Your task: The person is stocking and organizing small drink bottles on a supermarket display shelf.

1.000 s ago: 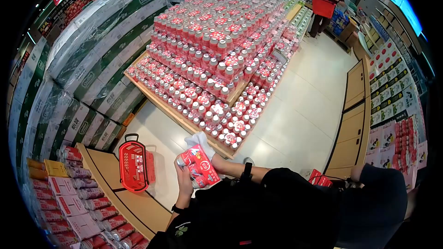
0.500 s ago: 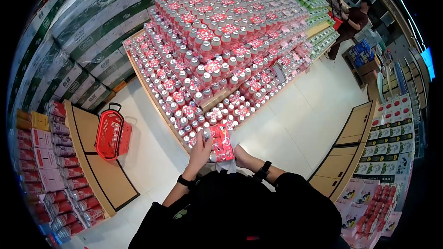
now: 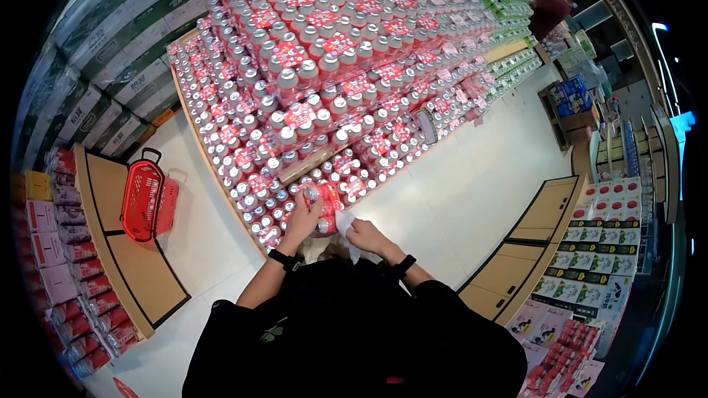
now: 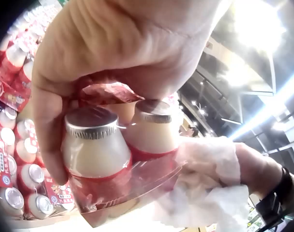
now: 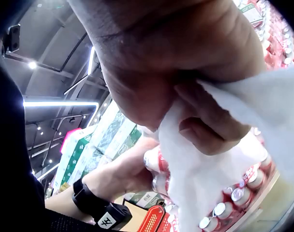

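Observation:
My left hand (image 3: 303, 220) grips a red shrink-wrapped pack of small bottles (image 3: 327, 208) in front of my chest. In the left wrist view the fingers curl over the pack, and two silver-capped bottles (image 4: 99, 145) face the camera. A white cloth or tissue (image 3: 346, 225) is pinched in my right hand (image 3: 372, 237), just right of the pack. The right wrist view shows the fingers curled round the white cloth (image 5: 195, 179), which hangs down beside the pack. In the left wrist view the cloth (image 4: 205, 179) lies against the pack's side.
A large stepped stack of bottle packs (image 3: 354, 44) stands ahead on a wood-edged base. A red basket (image 3: 148, 199) is on the floor at left, near shelves of cans (image 3: 88, 273). Cabinets (image 3: 516, 258) line the right. A person (image 3: 549, 16) is at the far right back.
The view has shifted toward the stack. The pack is turned and held farther forward. My right hand has come round to the pack's right side, with the cloth bunched in its fingers.

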{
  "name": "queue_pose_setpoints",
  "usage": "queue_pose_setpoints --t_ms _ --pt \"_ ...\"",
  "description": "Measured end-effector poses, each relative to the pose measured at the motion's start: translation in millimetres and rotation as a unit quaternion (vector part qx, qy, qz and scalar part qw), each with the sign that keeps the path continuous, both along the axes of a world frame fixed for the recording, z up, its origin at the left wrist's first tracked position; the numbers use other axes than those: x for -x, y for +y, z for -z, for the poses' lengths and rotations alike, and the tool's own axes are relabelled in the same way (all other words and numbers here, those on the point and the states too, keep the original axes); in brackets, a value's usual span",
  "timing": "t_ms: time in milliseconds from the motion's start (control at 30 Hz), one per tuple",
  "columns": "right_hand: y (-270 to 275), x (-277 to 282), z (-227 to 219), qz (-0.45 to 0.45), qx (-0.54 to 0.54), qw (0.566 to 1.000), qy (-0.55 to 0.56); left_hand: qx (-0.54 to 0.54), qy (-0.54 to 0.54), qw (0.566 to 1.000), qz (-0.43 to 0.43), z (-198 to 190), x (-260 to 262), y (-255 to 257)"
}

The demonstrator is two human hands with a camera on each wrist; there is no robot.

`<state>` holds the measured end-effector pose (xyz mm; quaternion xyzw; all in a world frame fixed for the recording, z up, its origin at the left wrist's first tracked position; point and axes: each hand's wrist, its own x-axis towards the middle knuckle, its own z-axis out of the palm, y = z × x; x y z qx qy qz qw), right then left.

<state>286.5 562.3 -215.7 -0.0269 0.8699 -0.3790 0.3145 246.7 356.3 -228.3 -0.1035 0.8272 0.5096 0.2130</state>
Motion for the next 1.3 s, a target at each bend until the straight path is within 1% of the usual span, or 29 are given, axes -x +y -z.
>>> queue_pose_setpoints --t_ms 67,100,133,200,233,300,333,367,400,433,467,533,567,633,667,767,800,833,900,933,967,1000,1033,1100,1133,1167,1233,1267,1300 --pt "21.3 21.3 3.4 -0.039 0.013 0.999 -0.001 0.021 0.027 0.999 -0.035 35.8 10.8 17.2" --pt "32.6 29.3 5.5 -0.062 0.027 0.998 -0.003 0.031 0.042 0.997 -0.048 42.7 13.4 28.1" --pt "41.4 29.8 7.9 -0.072 0.045 0.996 -0.018 0.04 0.036 0.996 -0.069 49.0 15.5 35.0" --pt "67.2 53.6 -1.4 -0.118 0.05 0.992 -0.02 0.083 0.038 0.994 -0.066 50.8 28.9 60.8" --pt "79.2 62.1 -5.4 -0.136 0.05 0.989 -0.02 0.072 0.038 0.993 -0.09 53.7 37.2 73.1" --pt "106.6 75.8 -2.3 -0.159 0.012 0.986 -0.036 0.085 0.031 0.991 -0.102 56.8 51.2 99.9" --pt "123.7 83.7 3.5 -0.145 0.006 0.989 -0.041 0.097 0.025 0.989 -0.106 46.9 59.0 117.6" --pt "135.8 85.6 5.5 -0.142 0.005 0.99 -0.019 0.108 0.019 0.988 -0.11 37.0 62.9 129.7" --pt "144.9 84.8 7.9 -0.127 0.026 0.992 -0.012 0.102 0.033 0.986 -0.127 52.1 64.0 137.6" --pt "152.6 84.1 10.6 -0.111 0.048 0.993 -0.005 0.126 0.07 0.98 -0.138 54.2 64.7 144.1" --pt "156.6 87.1 14.7 -0.115 0.049 0.992 -0.008 0.129 0.072 0.979 -0.141 61.6 68.6 144.6" --pt "170.0 95.4 21.7 -0.134 0.032 0.988 -0.067 0.138 0.086 0.976 -0.144 63.3 75.3 145.1" --pt "172.6 93.4 20.0 -0.137 0.027 0.988 -0.069 0.104 0.079 0.979 -0.154 59.6 72.9 141.4" --pt "171.2 97.3 13.5 -0.127 0.06 0.987 -0.084 0.096 0.107 0.976 -0.164 76.0 68.2 141.8" --pt "172.1 97.5 20.4 -0.121 0.068 0.984 -0.108 0.08 0.122 0.974 -0.176 62.9 64.7 143.8" --pt "168.8 100.2 30.3 -0.145 0.091 0.978 -0.119 0.104 0.15 0.958 -0.222 78.3 51.6 154.2" --pt "166.1 100.2 32.1 -0.155 0.111 0.973 -0.13 0.08 0.154 0.962 -0.21 82.4 47.3 155.0" --pt "162.5 101.0 35.8 -0.128 0.151 0.963 -0.183 0.057 0.158 0.965 -0.199 83.3 44.6 154.5" --pt "155.5 102.5 40.5 -0.135 0.21 0.947 -0.201 0.026 0.076 0.984 -0.159 69.9 44.2 148.9" --pt "147.5 100.2 37.8 -0.135 0.238 0.94 -0.204 0.048 0.09 0.982 -0.161 82.4 36.6 147.1" --pt "136.2 99.4 31.9 -0.135 0.267 0.931 -0.209 0.071 0.103 0.979 -0.164 95.8 30.7 140.5" --pt "123.9 97.9 16.4 -0.131 0.262 0.931 -0.215 0.096 0.133 0.977 -0.135 59.1 23.0 130.6" --pt "110.6 98.4 0.4 -0.145 0.264 0.925 -0.23 -0.013 0.037 0.987 -0.154 15.8 17.9 116.6" --pt "88.9 90.7 -0.9 -0.146 0.281 0.911 -0.265 -0.007 0.124 0.981 -0.151 36.9 -2.4 96.4" --pt "78.0 81.9 -4.3 -0.136 0.237 0.932 -0.236 -0.059 0.121 0.976 -0.173 44.1 -15.2 84.9" --pt "63.3 76.0 1.4 -0.148 0.238 0.93 -0.238 -0.115 0.139 0.962 -0.204 37.9 -28.0 70.7" --pt "35.4 63.0 21.1 -0.071 0.357 0.866 -0.342 -0.163 0.128 0.948 -0.241 42.9 -58.2 39.2" --pt "21.3 56.7 28.1 -0.075 0.342 0.855 -0.382 -0.158 0.128 0.946 -0.252 42.6 -73.3 21.1" --pt "3.1 42.9 28.5 -0.08 0.332 0.87 -0.357 -0.166 0.106 0.947 -0.253 39.5 -90.1 -1.1"
